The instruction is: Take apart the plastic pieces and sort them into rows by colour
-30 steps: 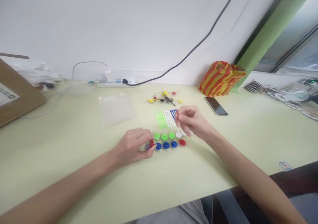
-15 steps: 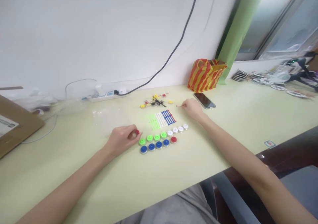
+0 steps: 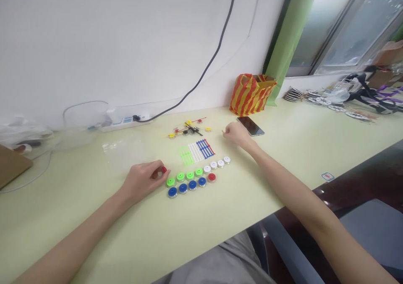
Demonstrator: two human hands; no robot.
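Head view, as I watched it from the remote station: the person's left hand (image 3: pixel 141 180) rested low over a pale green desk (image 3: pixel 220 216), its fingers (image 3: pixel 154 168) curled together and clamped on a red plastic disc (image 3: pixel 163 170), which was partly hidden by them. That disc lay just beside the left end of two rows of discs: green discs (image 3: pixel 189 175) and white discs (image 3: pixel 214 164) formed the far row, while blue discs (image 3: pixel 183 188) and a single red disc (image 3: pixel 212 177) formed the near row. The right hand (image 3: pixel 237 133) was well apart from the left, near a smartphone (image 3: pixel 250 125), with its thumb and forefinger (image 3: pixel 228 128) pinched together on a thin reddish stick (image 3: pixel 223 131), too small to make out further. Green sticks (image 3: pixel 185 156), white sticks (image 3: pixel 195 152) and blue sticks (image 3: pixel 205 148) lay side by side between the hands, above the discs. Beyond them lay a small yellow, red and black assembly (image 3: pixel 188 128). A clear plastic bag (image 3: pixel 126 149) lay to the left, a power strip (image 3: pixel 124 123) stood against the wall, and a red-and-yellow striped bag (image 3: pixel 251 95) stood beyond the smartphone.
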